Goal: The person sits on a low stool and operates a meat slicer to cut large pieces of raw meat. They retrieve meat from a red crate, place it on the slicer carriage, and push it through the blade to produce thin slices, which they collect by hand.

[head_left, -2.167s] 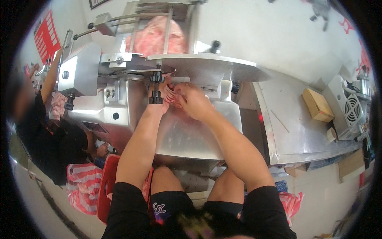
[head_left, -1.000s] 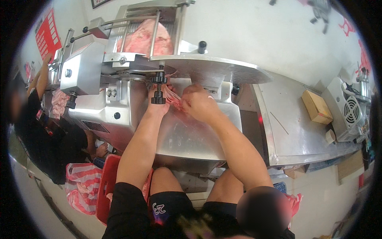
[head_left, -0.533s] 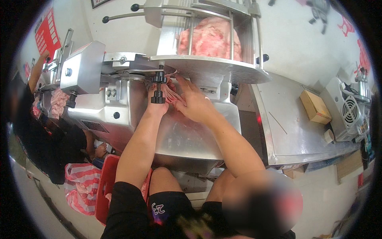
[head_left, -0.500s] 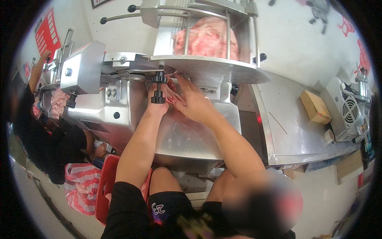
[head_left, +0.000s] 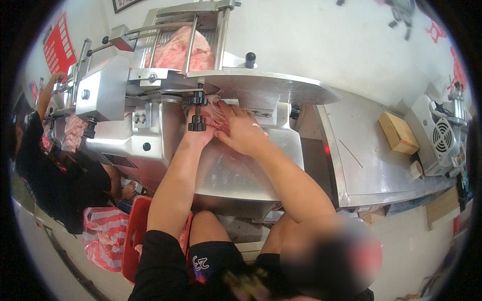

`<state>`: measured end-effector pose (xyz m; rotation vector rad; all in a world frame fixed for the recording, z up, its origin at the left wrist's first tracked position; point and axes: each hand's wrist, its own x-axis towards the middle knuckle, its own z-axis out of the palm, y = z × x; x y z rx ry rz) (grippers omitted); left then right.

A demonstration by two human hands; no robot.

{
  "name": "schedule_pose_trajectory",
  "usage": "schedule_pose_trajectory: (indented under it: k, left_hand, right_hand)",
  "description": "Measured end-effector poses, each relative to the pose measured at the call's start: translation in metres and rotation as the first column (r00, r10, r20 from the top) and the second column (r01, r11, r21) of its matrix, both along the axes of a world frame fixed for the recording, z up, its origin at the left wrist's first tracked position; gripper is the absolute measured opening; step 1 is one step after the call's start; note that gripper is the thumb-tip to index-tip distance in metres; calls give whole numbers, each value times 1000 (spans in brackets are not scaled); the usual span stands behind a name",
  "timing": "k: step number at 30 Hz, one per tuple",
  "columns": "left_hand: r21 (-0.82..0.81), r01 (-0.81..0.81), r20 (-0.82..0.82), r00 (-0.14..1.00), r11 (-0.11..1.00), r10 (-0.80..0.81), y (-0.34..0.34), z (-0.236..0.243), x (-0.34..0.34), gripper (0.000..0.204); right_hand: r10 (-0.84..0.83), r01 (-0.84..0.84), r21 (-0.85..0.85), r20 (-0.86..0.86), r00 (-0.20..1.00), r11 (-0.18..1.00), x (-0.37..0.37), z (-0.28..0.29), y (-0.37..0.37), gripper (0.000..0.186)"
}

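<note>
My two hands are side by side at the front of a metal meat slicer (head_left: 226,173), low by its blade. Between them lie thin pinkish meat slices (head_left: 216,115). My left hand (head_left: 197,134) is against the left side of the slices; a black adjusting knob (head_left: 198,122) hides most of its fingers. Stretched out and slightly apart, the fingers of my right hand (head_left: 243,131) rest on the slices' right side. Above, a large pale-pink block of meat (head_left: 173,52) sits under metal bars on the slicer's carriage, at the left over the blade.
A red crate (head_left: 131,246) and a red-striped bag (head_left: 104,236) stand below at the left. Beyond them a person in dark clothing (head_left: 63,185) is by another machine. On the right, a metal table (head_left: 371,170) bears a brown box (head_left: 397,133) and a machine with a fan grille (head_left: 442,135).
The carriage with the meat block has slid left across the blade. My right hand has shifted slightly left and lies flatter over the slices. My left hand has barely moved.
</note>
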<state>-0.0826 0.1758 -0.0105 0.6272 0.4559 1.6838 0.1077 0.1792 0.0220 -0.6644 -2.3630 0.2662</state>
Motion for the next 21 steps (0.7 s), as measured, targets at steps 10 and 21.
schedule_pose_trajectory:
  k: [10, 21]
  left_hand:
    - [12, 56, -104, 993, 998, -54, -3, 6, 4, 39]
    - [14, -134, -88, 987, 991, 135, -1, 12, -4, 35]
  right_hand:
    - [-156, 152, 70, 59, 986, 986, -7, -12, -4, 72]
    - [165, -127, -327, 91, 982, 936, 62, 20, 11, 55]
